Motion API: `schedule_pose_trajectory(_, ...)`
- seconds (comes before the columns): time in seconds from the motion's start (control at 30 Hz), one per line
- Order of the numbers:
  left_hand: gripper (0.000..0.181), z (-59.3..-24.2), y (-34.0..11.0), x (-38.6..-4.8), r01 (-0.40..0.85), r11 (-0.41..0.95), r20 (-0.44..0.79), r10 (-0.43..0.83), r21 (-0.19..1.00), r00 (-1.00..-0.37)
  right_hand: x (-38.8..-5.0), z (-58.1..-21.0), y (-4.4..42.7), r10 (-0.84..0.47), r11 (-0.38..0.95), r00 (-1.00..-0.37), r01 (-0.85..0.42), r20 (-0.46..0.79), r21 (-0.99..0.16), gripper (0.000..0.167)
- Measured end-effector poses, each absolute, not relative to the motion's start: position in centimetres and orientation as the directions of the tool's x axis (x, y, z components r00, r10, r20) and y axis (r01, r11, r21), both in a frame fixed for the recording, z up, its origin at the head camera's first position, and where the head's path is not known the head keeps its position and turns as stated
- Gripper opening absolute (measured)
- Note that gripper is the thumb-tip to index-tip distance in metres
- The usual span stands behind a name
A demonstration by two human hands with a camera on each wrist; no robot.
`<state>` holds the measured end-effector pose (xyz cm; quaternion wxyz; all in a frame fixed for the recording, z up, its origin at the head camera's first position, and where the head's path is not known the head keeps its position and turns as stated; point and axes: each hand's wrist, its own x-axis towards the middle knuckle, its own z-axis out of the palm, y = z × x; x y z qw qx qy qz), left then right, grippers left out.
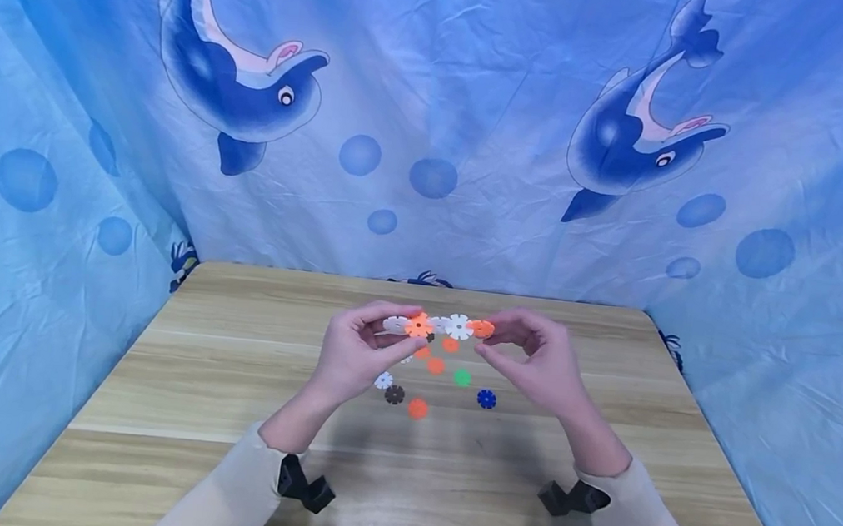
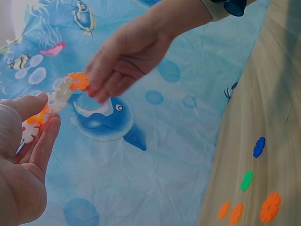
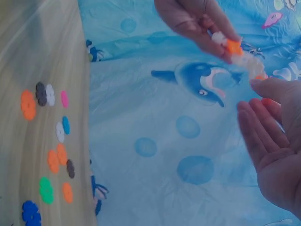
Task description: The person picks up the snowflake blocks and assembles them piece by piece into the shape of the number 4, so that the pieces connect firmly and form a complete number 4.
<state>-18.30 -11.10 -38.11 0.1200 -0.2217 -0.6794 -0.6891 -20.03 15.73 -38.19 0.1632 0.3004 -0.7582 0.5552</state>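
Both hands are raised above the table around a chain of linked flower-shaped plastic discs, white and orange. My left hand [image 1: 363,348] pinches the chain's left part between thumb and fingers, at an orange disc [image 1: 419,325] beside a white disc [image 1: 393,324]. Another white disc [image 1: 458,326] links on toward the right end. There, my right hand [image 1: 537,361] is at the end orange disc [image 2: 79,81], its fingertips touching or very near it. A gap shows between the right thumb and the disc in the head view. In the right wrist view, the right fingers [image 3: 249,125] are spread apart.
Loose flower discs lie on the wooden table [image 1: 154,390] below the hands: a blue disc [image 1: 486,399], a green disc [image 1: 462,377], a dark disc [image 1: 394,394], a white disc [image 1: 384,380] and several orange ones. A blue dolphin-print curtain [image 1: 424,238] surrounds the table's back and sides.
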Motion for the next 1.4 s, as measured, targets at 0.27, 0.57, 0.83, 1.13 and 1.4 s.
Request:
schedule_pose_trajectory(0.27, 0.036, -37.8, -11.3, -18.1, 0.503, -0.073, 0.508, 0.130, 0.861, -0.852, -21.7, -39.7, 15.8, -0.323, 0.317, -0.831, -0.546, 0.453, -0.776, 0.028)
schedule_pose_trajectory(0.57, 0.035, -37.7, -11.4, -18.0, 0.508, -0.086, 0.515, 0.133, 0.857, -0.847, -23.4, -41.2, 15.0, -0.391, 0.421, -0.839, -0.528, 0.377, -0.738, 0.020)
schedule_pose_trajectory(0.83, 0.035, -37.7, -11.4, -18.0, 0.512, -0.074, 0.517, 0.138, 0.856, -0.845, -24.5, -43.3, 13.7, -0.449, 0.489, -0.850, -0.492, 0.276, -0.721, 0.025)
schedule_pose_trajectory(1.13, 0.037, -37.7, -11.5, -18.0, 0.535, -0.072, 0.539, 0.154, 0.842, -0.828, -25.5, -45.4, 12.4, -0.529, 0.511, -0.812, -0.537, 0.246, -0.671, 0.030)
schedule_pose_trajectory(1.4, 0.037, -37.7, -11.4, -18.0, 0.535, -0.092, 0.543, 0.151, 0.840, -0.826, -26.1, -46.9, 11.6, -0.527, 0.592, -0.831, -0.511, 0.180, -0.623, 0.022)
